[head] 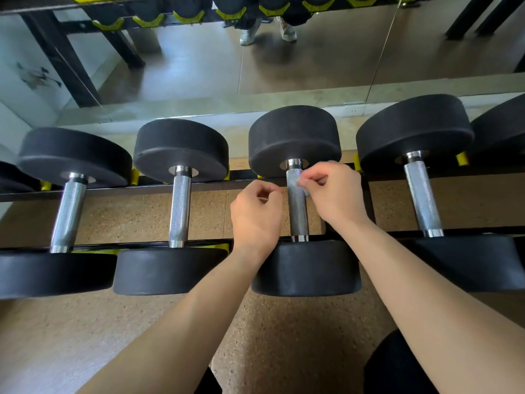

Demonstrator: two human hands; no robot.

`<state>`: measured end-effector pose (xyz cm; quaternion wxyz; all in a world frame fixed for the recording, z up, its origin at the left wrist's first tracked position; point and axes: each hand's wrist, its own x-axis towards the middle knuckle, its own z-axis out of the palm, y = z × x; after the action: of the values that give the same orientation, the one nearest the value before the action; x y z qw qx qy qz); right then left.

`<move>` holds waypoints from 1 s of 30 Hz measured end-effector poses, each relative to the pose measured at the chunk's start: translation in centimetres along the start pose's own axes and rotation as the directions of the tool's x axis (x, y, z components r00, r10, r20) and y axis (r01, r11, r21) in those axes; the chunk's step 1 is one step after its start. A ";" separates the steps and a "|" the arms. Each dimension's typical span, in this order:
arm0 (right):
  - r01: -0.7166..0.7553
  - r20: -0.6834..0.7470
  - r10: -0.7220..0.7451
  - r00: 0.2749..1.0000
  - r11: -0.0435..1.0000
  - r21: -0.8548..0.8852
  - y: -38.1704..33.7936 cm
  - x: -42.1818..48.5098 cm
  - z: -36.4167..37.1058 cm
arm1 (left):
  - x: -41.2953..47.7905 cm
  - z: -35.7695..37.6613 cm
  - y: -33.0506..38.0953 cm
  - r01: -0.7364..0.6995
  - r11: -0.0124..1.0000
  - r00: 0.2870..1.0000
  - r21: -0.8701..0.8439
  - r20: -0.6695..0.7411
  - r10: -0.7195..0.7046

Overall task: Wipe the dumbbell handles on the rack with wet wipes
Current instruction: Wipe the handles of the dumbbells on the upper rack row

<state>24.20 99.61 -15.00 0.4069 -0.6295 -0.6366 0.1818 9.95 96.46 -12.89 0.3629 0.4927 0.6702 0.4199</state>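
Observation:
Several black dumbbells with knurled steel handles lie side by side on a black rack (199,184). My hands are at the third dumbbell's handle (298,214). My right hand (332,194) pinches a small, thin wet wipe (297,180) against the top of that handle, just below the far weight head (294,137). My left hand (257,214) hovers just left of the same handle with its fingers curled and thumb meeting forefinger. I see no wipe between its fingers. The neighbouring handles (180,206) (423,194) are bare.
The rack has yellow cradles (135,176) and stands on a speckled cork-coloured floor (284,336). A wall mirror (255,58) behind it reflects another rack and a person's shoes. My dark-clothed knees show at the bottom edge.

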 end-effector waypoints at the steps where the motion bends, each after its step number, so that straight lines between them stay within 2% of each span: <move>1: 0.006 -0.044 -0.006 0.999 1.000 0.007 -0.3 0.5 0.4 | -0.1 0.0 0.0 -0.003 1.000 1.000 0.001 0.000 0.003; 4: 0.029 -0.064 -0.029 0.998 1.000 0.001 -0.7 0.8 0.5 | 0.0 -0.1 -0.1 -0.009 1.000 1.000 0.002 -0.003 0.009; 10: 0.150 0.183 -0.126 0.975 0.981 -0.121 -0.3 -1.0 -0.9 | 0.1 -0.1 0.0 -0.012 1.000 1.000 0.002 0.010 0.012; 15: 0.154 0.041 -0.150 0.988 0.979 -0.134 -0.6 1.0 0.1 | 0.1 -0.2 0.0 -0.022 1.000 1.000 -0.006 0.014 0.022; 17: 0.173 0.050 -0.167 0.985 0.969 -0.173 -0.8 0.9 0.2 | 0.0 -0.2 0.1 -0.025 1.000 1.000 -0.006 0.014 0.025; 21: 0.271 0.290 -0.196 0.937 0.930 -0.248 -1.2 -0.3 -1.4 | 0.0 -0.3 0.0 -0.036 0.999 0.999 0.001 0.021 0.036; 23: 0.296 0.345 -0.200 0.917 0.921 -0.253 -1.3 -0.2 -1.8 | 0.0 -0.3 0.0 -0.036 0.999 0.999 0.004 0.020 0.036; 28: 0.304 0.189 -0.254 0.949 0.898 -0.319 -1.7 1.6 -0.5 | 0.1 -0.2 -0.1 -0.039 0.999 0.999 -0.010 0.024 0.039; 30: 0.285 0.176 -0.241 0.954 0.910 -0.301 -1.7 1.4 -0.5 | 0.1 -0.2 -0.1 -0.038 0.999 0.999 -0.005 0.022 0.038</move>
<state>23.66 100.57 -12.99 0.2749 -0.5821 -0.7628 0.0609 9.69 96.45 -12.88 0.3634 0.5092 0.6558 0.4226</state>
